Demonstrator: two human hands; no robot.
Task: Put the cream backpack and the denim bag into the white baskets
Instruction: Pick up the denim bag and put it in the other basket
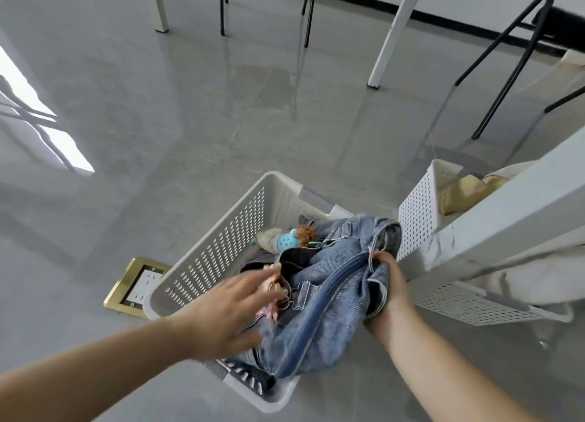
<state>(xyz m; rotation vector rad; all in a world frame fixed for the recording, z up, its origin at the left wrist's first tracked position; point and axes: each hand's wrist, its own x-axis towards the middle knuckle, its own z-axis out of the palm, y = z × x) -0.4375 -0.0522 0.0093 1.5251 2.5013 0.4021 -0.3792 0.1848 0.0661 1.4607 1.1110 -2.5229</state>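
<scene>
The blue denim bag lies crumpled inside a white perforated basket on the floor, with a small doll charm at its far end. My right hand grips the bag's right edge. My left hand hovers over the bag's left side with fingers spread, touching its metal rings and pink trinket. A second white basket stands to the right and holds the cream backpack, partly hidden behind a white table frame.
A white table frame crosses the right side above the second basket. A brass floor socket sits left of the near basket. Table and chair legs stand at the back on the grey tiled floor.
</scene>
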